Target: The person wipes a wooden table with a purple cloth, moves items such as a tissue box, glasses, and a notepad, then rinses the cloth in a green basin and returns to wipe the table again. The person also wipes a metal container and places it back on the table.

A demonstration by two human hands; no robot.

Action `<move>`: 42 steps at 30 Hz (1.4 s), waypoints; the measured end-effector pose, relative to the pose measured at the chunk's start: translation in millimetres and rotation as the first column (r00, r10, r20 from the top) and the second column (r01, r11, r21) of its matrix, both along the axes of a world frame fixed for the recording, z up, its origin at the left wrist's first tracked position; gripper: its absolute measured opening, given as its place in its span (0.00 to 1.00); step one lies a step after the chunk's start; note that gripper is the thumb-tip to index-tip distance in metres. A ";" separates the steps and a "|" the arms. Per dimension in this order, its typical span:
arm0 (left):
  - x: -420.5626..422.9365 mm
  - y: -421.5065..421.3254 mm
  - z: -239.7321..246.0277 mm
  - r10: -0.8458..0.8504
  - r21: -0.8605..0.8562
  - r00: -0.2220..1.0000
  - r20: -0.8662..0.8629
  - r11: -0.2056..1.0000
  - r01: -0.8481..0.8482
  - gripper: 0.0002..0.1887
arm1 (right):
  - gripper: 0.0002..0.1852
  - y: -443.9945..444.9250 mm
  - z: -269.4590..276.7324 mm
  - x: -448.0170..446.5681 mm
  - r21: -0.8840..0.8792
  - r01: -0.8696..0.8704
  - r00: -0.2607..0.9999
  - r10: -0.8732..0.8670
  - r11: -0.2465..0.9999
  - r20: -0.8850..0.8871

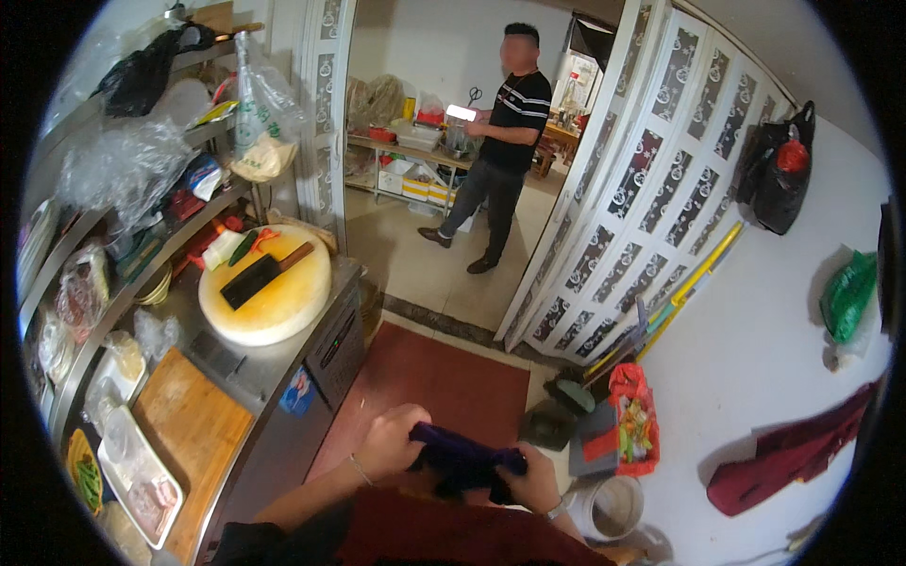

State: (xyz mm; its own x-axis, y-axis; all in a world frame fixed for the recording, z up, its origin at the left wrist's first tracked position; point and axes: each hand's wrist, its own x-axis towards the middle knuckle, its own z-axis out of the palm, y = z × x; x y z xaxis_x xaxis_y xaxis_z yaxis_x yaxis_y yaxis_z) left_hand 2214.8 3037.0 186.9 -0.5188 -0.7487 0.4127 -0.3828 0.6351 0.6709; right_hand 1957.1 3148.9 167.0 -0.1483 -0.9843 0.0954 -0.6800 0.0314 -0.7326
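Observation:
A dark purple cloth (467, 453) is stretched between my two hands in front of my body, above the red floor mat. My left hand (396, 440) is closed on its left end, and my right hand (531, 477) grips the right end. To the left, a cleaver (251, 281) with a wooden handle lies on a thick round chopping block (265, 325). A green pepper or cucumber (244, 247), some red peppers (263, 239) and a white piece of food (221, 249) lie behind the cleaver.
Along the left steel counter are a wooden board (187, 403), a white tray (145, 495) with bagged food and loaded shelves. A person (520, 120) stands beyond the folding door (623, 212). A scrap bin (637, 424) and white bucket (616, 506) stand at right.

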 end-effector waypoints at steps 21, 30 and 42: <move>-124.3 -541.6 -4.7 0.270 -0.049 0.821 0.503 0.957 -0.285 0.16 | 0.20 -568.7 8.9 -178.0 0.120 -0.014 1.000 0.010 0.993 0.030; -95.5 -748.2 -20.5 0.014 0.056 0.850 0.526 0.997 -0.050 0.17 | 0.12 -761.6 34.0 -196.7 0.148 -0.061 0.985 0.083 0.987 -0.149; -132.8 -934.2 -41.7 0.156 0.437 0.983 0.101 0.880 -0.184 0.13 | 0.20 -1014.7 1.4 -298.7 0.356 -0.402 0.911 0.408 0.844 0.062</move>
